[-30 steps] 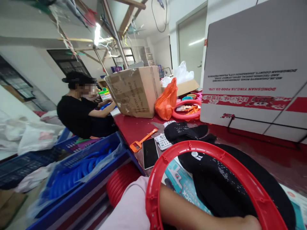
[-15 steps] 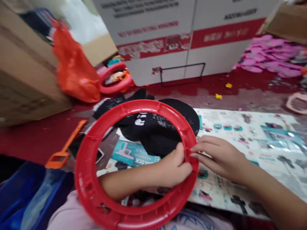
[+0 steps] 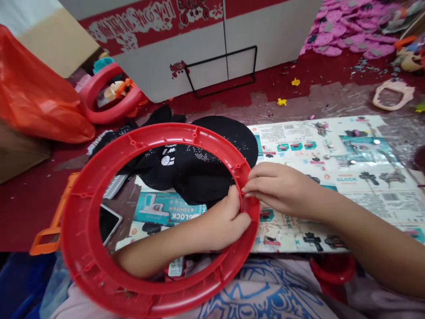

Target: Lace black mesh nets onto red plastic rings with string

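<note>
A big red plastic ring [image 3: 86, 248] is tilted over my lap and the table's near edge. My left arm passes through the ring, and my left hand [image 3: 226, 221] is closed on its right rim from inside. From outside, my right hand [image 3: 282, 188] pinches the same spot on the rim with its fingertips together. Behind the ring lies a black dotted cloth [image 3: 199, 168] on a printed toy-gun sheet [image 3: 348, 177].
A red table [image 3: 20, 199] holds an orange bag [image 3: 36, 106], another red ring [image 3: 99, 104] with small parts, a white and red carton [image 3: 206, 53], a phone [image 3: 108, 221], an orange plastic tool [image 3: 49, 226], pink pieces [image 3: 345, 31] far right and a beige ring piece [image 3: 393, 93].
The view has swung from the room and a seated person down to the table. Both hands have come together on the ring's right rim, and the ring now sits closer and lower.
</note>
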`<state>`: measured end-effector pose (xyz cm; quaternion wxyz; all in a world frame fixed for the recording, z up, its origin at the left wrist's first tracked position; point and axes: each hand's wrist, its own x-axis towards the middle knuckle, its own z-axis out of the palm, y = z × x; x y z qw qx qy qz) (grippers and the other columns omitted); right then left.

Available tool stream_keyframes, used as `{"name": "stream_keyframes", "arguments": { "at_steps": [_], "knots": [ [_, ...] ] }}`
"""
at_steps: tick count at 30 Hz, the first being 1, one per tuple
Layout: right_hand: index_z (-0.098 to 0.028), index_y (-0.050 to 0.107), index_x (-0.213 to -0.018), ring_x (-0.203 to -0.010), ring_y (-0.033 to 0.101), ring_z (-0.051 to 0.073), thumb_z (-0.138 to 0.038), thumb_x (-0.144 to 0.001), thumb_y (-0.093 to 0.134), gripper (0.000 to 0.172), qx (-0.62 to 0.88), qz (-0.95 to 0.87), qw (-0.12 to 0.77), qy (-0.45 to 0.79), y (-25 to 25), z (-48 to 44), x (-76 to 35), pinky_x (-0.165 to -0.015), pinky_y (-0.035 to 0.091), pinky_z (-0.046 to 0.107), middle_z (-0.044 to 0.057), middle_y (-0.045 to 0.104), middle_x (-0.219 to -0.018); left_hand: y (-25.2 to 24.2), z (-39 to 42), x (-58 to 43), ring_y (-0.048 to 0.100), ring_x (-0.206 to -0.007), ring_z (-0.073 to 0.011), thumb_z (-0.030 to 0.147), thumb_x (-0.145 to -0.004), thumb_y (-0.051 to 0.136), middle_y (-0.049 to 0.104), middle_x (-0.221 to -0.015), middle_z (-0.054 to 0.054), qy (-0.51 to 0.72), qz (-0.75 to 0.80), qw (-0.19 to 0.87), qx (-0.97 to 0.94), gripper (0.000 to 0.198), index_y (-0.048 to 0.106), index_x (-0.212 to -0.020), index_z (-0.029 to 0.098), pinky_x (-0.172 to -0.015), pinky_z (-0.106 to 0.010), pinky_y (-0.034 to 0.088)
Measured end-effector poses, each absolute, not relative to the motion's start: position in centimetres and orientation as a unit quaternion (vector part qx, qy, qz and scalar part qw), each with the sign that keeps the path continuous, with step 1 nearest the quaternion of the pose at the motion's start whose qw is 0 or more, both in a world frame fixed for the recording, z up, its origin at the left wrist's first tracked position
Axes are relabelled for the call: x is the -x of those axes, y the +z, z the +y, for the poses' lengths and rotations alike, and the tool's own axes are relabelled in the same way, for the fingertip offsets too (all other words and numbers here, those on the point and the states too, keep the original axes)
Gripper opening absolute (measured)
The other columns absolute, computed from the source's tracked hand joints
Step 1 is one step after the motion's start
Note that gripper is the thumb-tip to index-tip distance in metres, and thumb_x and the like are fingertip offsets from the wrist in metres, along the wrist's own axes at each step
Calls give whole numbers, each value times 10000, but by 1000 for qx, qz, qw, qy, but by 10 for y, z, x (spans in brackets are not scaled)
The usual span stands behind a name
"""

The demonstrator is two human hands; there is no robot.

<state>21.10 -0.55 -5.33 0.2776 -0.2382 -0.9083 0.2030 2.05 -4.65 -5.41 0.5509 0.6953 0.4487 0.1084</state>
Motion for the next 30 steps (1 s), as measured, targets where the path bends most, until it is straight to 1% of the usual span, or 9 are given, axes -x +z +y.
{"name": "stream_keyframes", "arguments": {
  "at_steps": [3, 5, 10, 12, 15, 20, 25, 28, 30],
  "knots": [
    [-135, 678, -895, -799, 601, 141, -107, -894, 481, 199, 242, -901, 272, 235, -55, -4, -213, -704, 483, 252, 82, 665, -909, -52, -47, -22, 457, -1215, -292, 175, -832, 421, 489, -1256, -169, 76, 465, 557, -684, 404, 362, -1224, 96, -1093, -505, 332],
    [-139, 677, -884, -802, 599, 138, -116, -902, 465, 214, 243, -900, 265, 246, -54, -2, -215, -705, 477, 248, 78, 659, -900, -53, -48, -23, 465, -1209, -300, 176, -836, 424, 500, -1253, -165, 63, 463, 557, -687, 416, 360, -1241, 103, -1081, -517, 344],
    [-133, 682, -856, -749, 580, 156, -173, -914, 445, 247, 210, -940, 182, 197, -49, 0, -220, -647, 450, 266, 80, 638, -825, -55, -50, -24, 495, -1191, -308, 198, -841, 445, 502, -1290, -169, 40, 424, 552, -717, 472, 353, -1296, 112, -1070, -522, 365],
    [-134, 684, -852, -726, 574, 148, -187, -926, 435, 266, 200, -948, 167, 180, -47, 0, -222, -625, 429, 255, 74, 641, -810, -55, -50, -24, 499, -1189, -309, 200, -840, 444, 503, -1290, -178, 33, 419, 559, -714, 508, 322, -1324, 105, -1068, -524, 368],
    [-144, 674, -828, -699, 560, 129, -203, -934, 439, 265, 191, -953, 168, 165, -45, 0, -223, -602, 391, 235, 51, 639, -772, -54, -50, -23, 491, -1201, -316, 196, -835, 452, 503, -1291, -176, 33, 412, 570, -710, 566, 269, -1365, 118, -1064, -532, 371],
    [-150, 631, -748, -626, 510, 112, -215, -933, 426, 284, 210, -953, 157, 152, -47, 0, -222, -569, 338, 229, 33, 617, -709, -54, -51, -23, 468, -1221, -341, 205, -839, 458, 551, -1197, -158, 24, 429, 582, -691, 524, 307, -1335, 130, -1053, -563, 370],
    [-158, 597, -681, -576, 478, 108, -201, -911, 417, 296, 227, -947, 158, 163, -51, -1, -219, -546, 306, 231, 23, 594, -654, -54, -50, -23, 491, -1189, -319, 158, -816, 461, 542, -1224, -153, 49, 403, 603, -687, 554, 298, -1345, 133, -1037, -530, 394],
    [-157, 590, -659, -559, 473, 101, -218, -904, 453, 288, 245, -935, 169, 192, -52, -2, -219, -542, 299, 227, 12, 580, -631, -53, -51, -23, 501, -1163, -320, 178, -822, 463, 513, -1252, -167, 47, 419, 606, -674, 525, 310, -1320, 119, -1008, -523, 415],
    [-154, 594, -660, -563, 487, 98, -224, -896, 482, 271, 263, -924, 173, 219, -52, -1, -218, -546, 304, 223, 10, 586, -637, -55, -54, -23, 527, -1106, -300, 184, -819, 488, 520, -1217, -149, 82, 424, 611, -663, 524, 310, -1309, 137, -965, -494, 446]
  ]
}}
